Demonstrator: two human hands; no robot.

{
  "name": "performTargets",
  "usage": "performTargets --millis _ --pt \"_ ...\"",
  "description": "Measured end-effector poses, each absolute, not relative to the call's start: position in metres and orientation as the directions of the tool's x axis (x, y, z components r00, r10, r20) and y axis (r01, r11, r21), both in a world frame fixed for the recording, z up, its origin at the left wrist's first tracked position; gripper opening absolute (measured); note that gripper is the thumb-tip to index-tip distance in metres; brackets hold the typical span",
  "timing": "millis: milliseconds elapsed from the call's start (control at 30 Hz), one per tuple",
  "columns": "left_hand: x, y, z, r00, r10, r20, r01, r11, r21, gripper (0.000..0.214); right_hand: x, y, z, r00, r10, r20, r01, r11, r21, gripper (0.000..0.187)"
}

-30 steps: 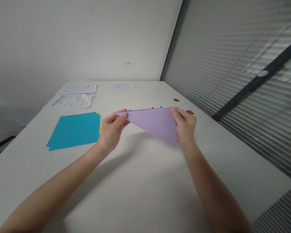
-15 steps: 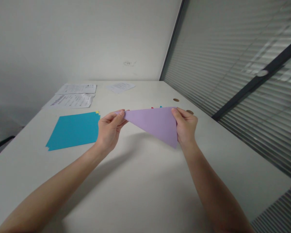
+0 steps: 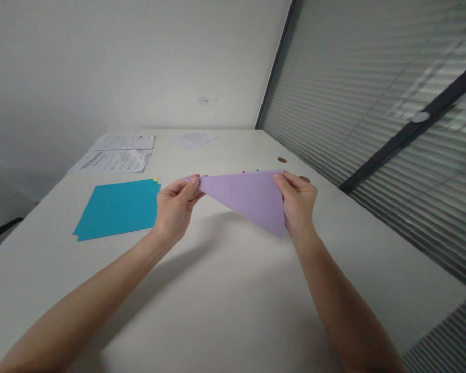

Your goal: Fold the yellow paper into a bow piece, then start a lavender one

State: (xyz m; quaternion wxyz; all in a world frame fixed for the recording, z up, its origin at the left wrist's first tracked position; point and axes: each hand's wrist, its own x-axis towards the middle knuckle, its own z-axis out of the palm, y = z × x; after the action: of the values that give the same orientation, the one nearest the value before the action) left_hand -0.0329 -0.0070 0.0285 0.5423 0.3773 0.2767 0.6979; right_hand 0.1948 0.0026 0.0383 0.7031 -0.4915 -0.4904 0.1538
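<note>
A sheet of purple paper (image 3: pixel 248 199), folded into a triangle, is held up above the white table (image 3: pixel 217 311). My left hand (image 3: pixel 176 207) pinches its narrow left corner between thumb and fingers. At the upper right corner, my right hand (image 3: pixel 299 199) grips the paper with the thumb on the near face. The paper's third corner points down, near my right wrist. Behind its top edge, small red and blue tips peek out; what they belong to is hidden. A stack of blue paper (image 3: pixel 118 210) lies left of my left hand, with a bit of yellow at its far corner.
Printed sheets (image 3: pixel 116 160) lie at the table's far left, and another printed sheet (image 3: pixel 194 139) sits near the back wall. Two round brown spots (image 3: pixel 282 160) mark the right side. A glass partition with blinds (image 3: pixel 373 103) borders the table's right edge.
Almost nothing differs. Both hands keep their hold on the purple paper, which has shifted only very slightly.
</note>
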Motion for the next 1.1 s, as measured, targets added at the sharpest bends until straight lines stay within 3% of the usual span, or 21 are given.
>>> performTargets --millis 433,1100 --pt "-0.0322 -0.0087 0.0303 -0.114 0.970 0.217 -0.560 -0.243 0.792 0.024 0.1936 -0.0010 0.0425 0.472 0.710 0.522 0.232 0.471 -0.851 0.027" --pt "-0.0320 -0.0086 0.0309 -0.133 0.969 0.210 -0.548 -0.249 0.798 0.023 0.1930 -0.0030 0.0442 0.457 0.686 0.565 0.337 0.454 -0.824 0.033"
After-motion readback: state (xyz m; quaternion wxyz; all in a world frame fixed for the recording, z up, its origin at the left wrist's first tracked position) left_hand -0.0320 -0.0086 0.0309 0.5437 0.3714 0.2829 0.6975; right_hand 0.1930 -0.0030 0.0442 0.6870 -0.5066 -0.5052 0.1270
